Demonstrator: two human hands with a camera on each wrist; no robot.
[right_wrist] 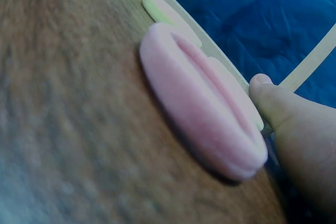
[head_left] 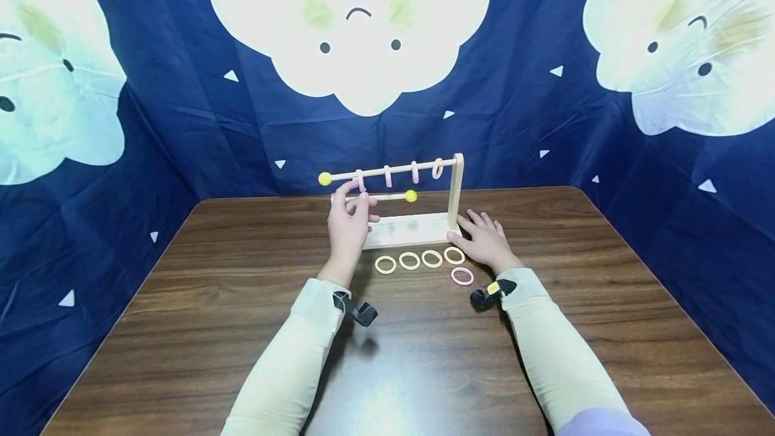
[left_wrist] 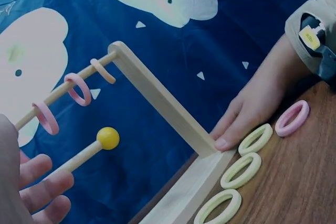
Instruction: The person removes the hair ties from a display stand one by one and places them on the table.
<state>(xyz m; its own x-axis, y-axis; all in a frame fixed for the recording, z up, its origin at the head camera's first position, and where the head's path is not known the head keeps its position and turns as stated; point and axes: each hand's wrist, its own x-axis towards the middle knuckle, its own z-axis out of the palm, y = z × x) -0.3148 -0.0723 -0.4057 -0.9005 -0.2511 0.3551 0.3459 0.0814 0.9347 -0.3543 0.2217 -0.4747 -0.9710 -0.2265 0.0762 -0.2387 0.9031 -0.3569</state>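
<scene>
A wooden stand [head_left: 457, 187] has an upper rod with a yellow ball end. On this rod hang pink rings [head_left: 388, 176] and a peach ring [head_left: 437, 168]. My left hand [head_left: 348, 224] pinches the pink ring [head_left: 360, 179] nearest the ball between thumb and forefinger; the left wrist view does not show that pinch. Behind this hand runs a lower rod [head_left: 390, 197] ending in another yellow ball [head_left: 411, 196]. My right hand [head_left: 486, 242] rests against the right end of the base [head_left: 412, 229], fingers spread, thumb at the front corner.
A row of several pale yellow rings [head_left: 409, 261] lies along the front of the base. One loose pink ring [head_left: 462, 276] lies nearer me, beside my right wrist. The wooden table [head_left: 242, 301] meets a dark blue curtain [head_left: 181, 133] with cloud shapes.
</scene>
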